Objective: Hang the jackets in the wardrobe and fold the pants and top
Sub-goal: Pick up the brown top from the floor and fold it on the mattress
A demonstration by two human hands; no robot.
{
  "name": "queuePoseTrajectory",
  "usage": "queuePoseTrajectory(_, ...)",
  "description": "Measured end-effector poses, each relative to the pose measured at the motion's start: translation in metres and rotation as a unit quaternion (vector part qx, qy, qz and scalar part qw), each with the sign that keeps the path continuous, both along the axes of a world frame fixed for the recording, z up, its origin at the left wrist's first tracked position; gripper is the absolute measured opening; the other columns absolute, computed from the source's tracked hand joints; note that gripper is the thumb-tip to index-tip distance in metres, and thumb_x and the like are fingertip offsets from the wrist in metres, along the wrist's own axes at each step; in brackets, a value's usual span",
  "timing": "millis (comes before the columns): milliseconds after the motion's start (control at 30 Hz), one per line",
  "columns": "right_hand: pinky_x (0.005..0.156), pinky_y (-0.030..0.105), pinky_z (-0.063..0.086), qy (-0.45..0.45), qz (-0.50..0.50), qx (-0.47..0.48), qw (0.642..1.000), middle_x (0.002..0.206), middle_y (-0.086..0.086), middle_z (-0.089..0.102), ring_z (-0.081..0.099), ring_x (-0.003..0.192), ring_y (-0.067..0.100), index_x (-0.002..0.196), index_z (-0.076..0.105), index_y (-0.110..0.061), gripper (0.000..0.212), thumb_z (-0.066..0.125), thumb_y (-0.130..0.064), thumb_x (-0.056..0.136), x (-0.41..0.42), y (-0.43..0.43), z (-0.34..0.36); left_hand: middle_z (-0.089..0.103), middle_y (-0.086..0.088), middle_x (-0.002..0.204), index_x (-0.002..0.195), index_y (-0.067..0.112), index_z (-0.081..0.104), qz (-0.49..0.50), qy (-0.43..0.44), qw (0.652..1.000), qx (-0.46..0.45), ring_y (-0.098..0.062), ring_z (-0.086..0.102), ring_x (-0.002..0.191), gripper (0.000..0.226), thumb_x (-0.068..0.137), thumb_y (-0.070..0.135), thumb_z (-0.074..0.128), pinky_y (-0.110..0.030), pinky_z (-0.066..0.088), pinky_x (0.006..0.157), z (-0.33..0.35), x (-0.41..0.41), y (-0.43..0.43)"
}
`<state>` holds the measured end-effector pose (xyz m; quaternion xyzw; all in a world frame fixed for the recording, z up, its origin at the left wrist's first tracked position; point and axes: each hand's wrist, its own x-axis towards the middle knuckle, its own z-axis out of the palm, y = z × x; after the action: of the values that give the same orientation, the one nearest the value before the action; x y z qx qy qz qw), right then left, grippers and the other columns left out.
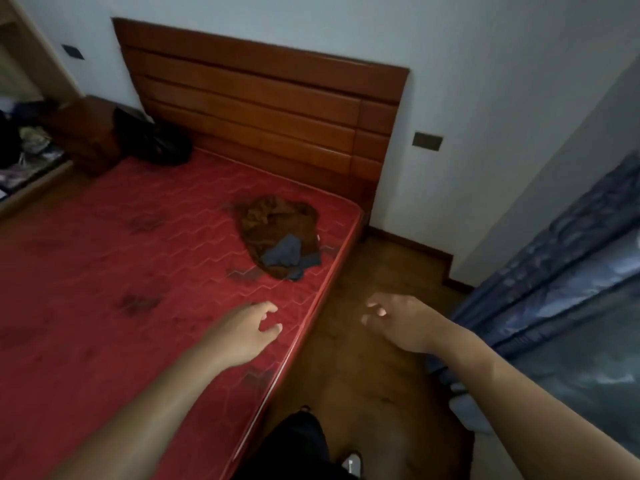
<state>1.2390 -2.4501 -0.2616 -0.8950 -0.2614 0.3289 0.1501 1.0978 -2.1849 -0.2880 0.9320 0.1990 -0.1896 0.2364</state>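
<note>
Red mattress [104,244] bears a crumpled brown garment [273,230] and dark bundle [156,140]

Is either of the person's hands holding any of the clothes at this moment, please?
No, the left hand and right hand are both open and empty, well short of the brown garment on the mattress.

wardrobe [20,109]: cut by left edge, contents blurred | brown garment [273,230]: crumpled, kind unclear

The red quilted mattress [138,244] is matt stitched cloth, and the crumpled brown garment [277,233] on it looks like soft, creased fabric. The reddish-brown slatted headboard [263,98] is smooth varnished wood, the brown floor [363,358] polished wood, and the blue curtain [554,271] has a glossy sheen.
</note>
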Motion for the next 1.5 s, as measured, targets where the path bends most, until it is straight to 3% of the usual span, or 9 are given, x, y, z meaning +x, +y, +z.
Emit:
queuePoseTrajectory(333, 0.099, 0.028, 0.045, 0.033, 0.06, -0.008, 0.998, 0.141, 0.002, 0.058, 0.056, 0.123, 0.017, 0.143, 0.053, -0.023, 0.045, 0.056, -0.043, 0.102, 0.174, 0.099, -0.022, 0.061, -0.005, 0.137, 0.139, 0.019, 0.055, 0.053, 0.002, 0.998, -0.023, -0.02, 0.058, 0.123, 0.051, 0.096, 0.046, 0.057, -0.029, 0.042, 0.101, -0.04, 0.139, 0.073)
queuePoseTrajectory(500, 0.102, 0.036, 0.05, 0.049, 0.068, -0.009, 0.996, 0.136, 0.0, 0.061, 0.059, 0.115, 0.013, 0.144, 0.053, -0.023, 0.049, 0.057, -0.045, 0.101, 0.258, 0.157, -0.031, 0.061, -0.003, 0.136, 0.131, 0.026, 0.06, 0.052, 0.0, 0.998, -0.04, -0.022, 0.056, 0.127, 0.079, 0.072, 0.069, 0.031, -0.037, 0.043, 0.107, -0.07, 0.21, 0.127)
queuePoseTrajectory(667, 0.098, 0.026, 0.042, 0.073, 0.11, -0.022, 0.991, 0.138, 0.002, 0.058, 0.055, 0.123, 0.017, 0.144, 0.052, -0.017, 0.047, 0.056, -0.04, 0.103, 0.323, 0.212, -0.039, 0.059, -0.011, 0.126, 0.138, 0.021, 0.053, 0.097, 0.033, 0.994, -0.034, -0.029, 0.057, 0.119, 0.051, 0.094, 0.047, 0.054, -0.035, 0.045, 0.096, -0.057, 0.259, 0.155)
queuePoseTrajectory(767, 0.104, 0.032, 0.044, 0.067, 0.149, -0.041, 0.986, 0.136, 0.008, 0.06, 0.055, 0.126, 0.022, 0.144, 0.052, -0.015, 0.049, 0.057, -0.04, 0.102, 0.367, 0.254, -0.056, 0.063, -0.01, 0.121, 0.13, 0.023, 0.057, 0.133, 0.042, 0.989, -0.05, -0.028, 0.058, 0.113, 0.055, 0.088, 0.055, 0.042, -0.035, 0.045, 0.09, -0.07, 0.284, 0.177)
queuePoseTrajectory(967, 0.098, 0.036, 0.049, 0.041, 0.26, -0.089, 0.961, 0.129, 0.011, 0.065, 0.061, 0.117, 0.027, 0.139, 0.055, -0.017, 0.049, 0.059, -0.044, 0.099, 0.464, 0.336, -0.114, 0.064, -0.009, 0.114, 0.12, 0.023, 0.059, 0.231, 0.071, 0.969, -0.06, -0.03, 0.058, 0.109, 0.057, 0.081, 0.057, 0.035, -0.042, 0.049, 0.09, -0.105, 0.342, 0.208)
queuePoseTrajectory(1133, 0.097, 0.037, 0.05, 0.041, 0.328, -0.12, 0.936, 0.125, 0.01, 0.067, 0.063, 0.116, 0.029, 0.136, 0.057, -0.018, 0.048, 0.059, -0.047, 0.097, 0.542, 0.394, -0.169, 0.061, -0.017, 0.124, 0.136, 0.02, 0.054, 0.301, 0.093, 0.947, -0.066, -0.034, 0.056, 0.118, 0.048, 0.095, 0.043, 0.054, -0.042, 0.049, 0.097, -0.143, 0.407, 0.229)
queuePoseTrajectory(1300, 0.094, 0.035, 0.047, 0.043, 0.35, -0.131, 0.927, 0.137, 0.008, 0.061, 0.059, 0.124, 0.028, 0.141, 0.054, -0.016, 0.049, 0.053, -0.044, 0.101, 0.602, 0.447, -0.229, 0.055, -0.01, 0.134, 0.141, 0.025, 0.051, 0.336, 0.153, 0.927, -0.073, -0.033, 0.058, 0.121, 0.046, 0.097, 0.04, 0.049, -0.046, 0.044, 0.105, -0.208, 0.47, 0.255)
queuePoseTrajectory(1433, 0.098, 0.038, 0.047, 0.046, 0.344, -0.134, 0.928, 0.143, 0.007, 0.056, 0.055, 0.129, 0.026, 0.146, 0.048, -0.016, 0.053, 0.05, -0.045, 0.102, 0.623, 0.484, -0.301, 0.059, -0.012, 0.129, 0.136, 0.017, 0.052, 0.365, 0.141, 0.917, -0.081, -0.032, 0.059, 0.117, 0.04, 0.099, 0.033, 0.047, -0.039, 0.048, 0.09, -0.277, 0.509, 0.292)
queuePoseTrajectory(1500, 0.105, 0.045, 0.047, 0.053, 0.326, -0.138, 0.934, 0.148, 0.008, 0.051, 0.053, 0.132, 0.028, 0.152, 0.038, -0.019, 0.06, 0.05, -0.048, 0.102, 0.627, 0.501, -0.343, 0.058, -0.014, 0.127, 0.132, 0.016, 0.051, 0.386, 0.135, 0.909, -0.075, -0.036, 0.059, 0.116, 0.047, 0.096, 0.043, 0.039, -0.041, 0.051, 0.088, -0.317, 0.522, 0.315)
